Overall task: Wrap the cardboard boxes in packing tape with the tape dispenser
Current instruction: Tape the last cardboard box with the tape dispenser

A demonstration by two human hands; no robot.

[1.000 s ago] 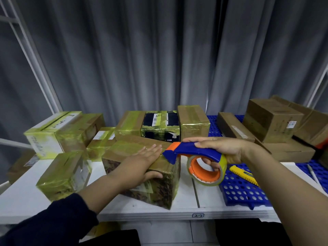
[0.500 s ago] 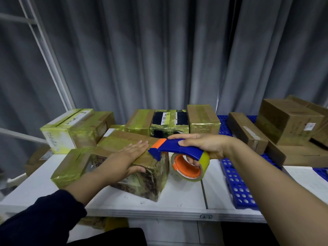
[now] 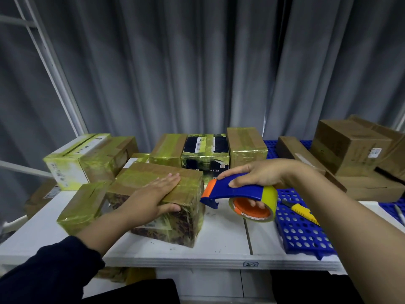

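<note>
Head view, packing bench.

Room: the white table point(image 3: 219, 242) has bare surface along its near edge and in the strip between the worked box and the blue perforated mat point(image 3: 300, 233) to the right. The far edge is lined with taped boxes point(image 3: 246, 145) against a grey curtain point(image 3: 197, 73). Plain brown boxes point(image 3: 350, 145) are stacked far right. A yellow knife point(image 3: 303, 212) lies on the mat, near the dispenser.

Item: cardboard box point(image 3: 175, 227), left of centre on the table, glossy with yellow-green tape, its near face dark and patterned. The left hand point(image 3: 153, 194) lies flat on its top, fingers straight, thumb over the near top edge.

Tool: tape dispenser point(image 3: 236, 189), blue with an orange nose, carrying a yellowish roll on an orange core. The right hand point(image 3: 263, 172) grips it, thumb on the handle, fingers curled through the core. Its nose sits just off the box's right edge.

Change: half a second earlier the nose overlapped the box's top right corner; now it stands just clear to the right. The left hand has stayed flat.
</note>
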